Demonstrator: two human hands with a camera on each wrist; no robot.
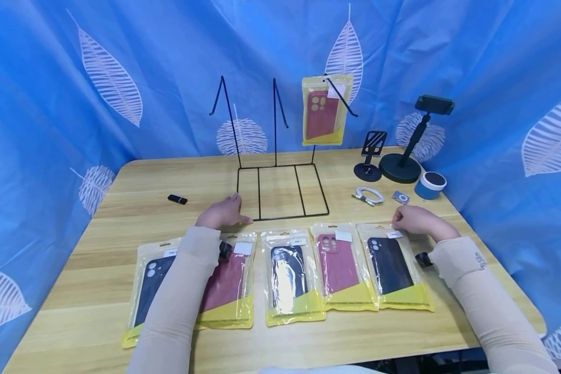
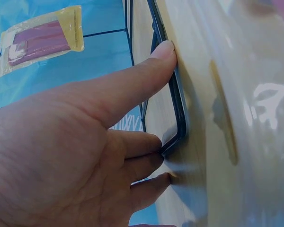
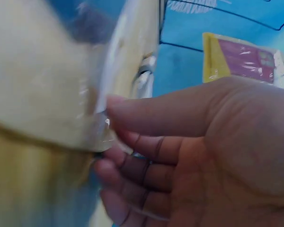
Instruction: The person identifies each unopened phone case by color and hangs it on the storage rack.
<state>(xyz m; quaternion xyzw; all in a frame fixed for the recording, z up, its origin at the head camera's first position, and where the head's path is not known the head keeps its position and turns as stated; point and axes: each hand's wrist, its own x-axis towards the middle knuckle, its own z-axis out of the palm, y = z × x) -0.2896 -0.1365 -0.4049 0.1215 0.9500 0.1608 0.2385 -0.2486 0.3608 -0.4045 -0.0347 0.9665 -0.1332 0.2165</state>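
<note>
Reader: Which fingers are at work, and on what?

Demonstrator: My right hand pinches, thumb against curled fingers, the top right corner of the navy phone-case pouch, rightmost of the row along the near edge of the tabletop. My left hand is spread, thumb and fingers nearly straight, touching the black wire display rack at the near-left corner of its base; it holds no pouch.

Reader: How is such a hold best managed?

Demonstrator: In my judgement, by gripping only the clear upper margin, leaving the hang hole uncovered. A corner pinch may let the pouch tilt; one nearer the hole should level it. Light left-hand pressure should steady the rack.

Reader: And the count?

Demonstrator: Six pouches: five lying on the tabletop and one rose-cased pouch hanging from the rack's right hook; by case colour, three dark, three rose. One rack, three hooks. Towards the tabletop's far right corner: one folding phone stand, one taller round-based stand, one coiled white cable, one small clip-on player, one blue jar. Towards the left edge: one black USB stick.
</note>
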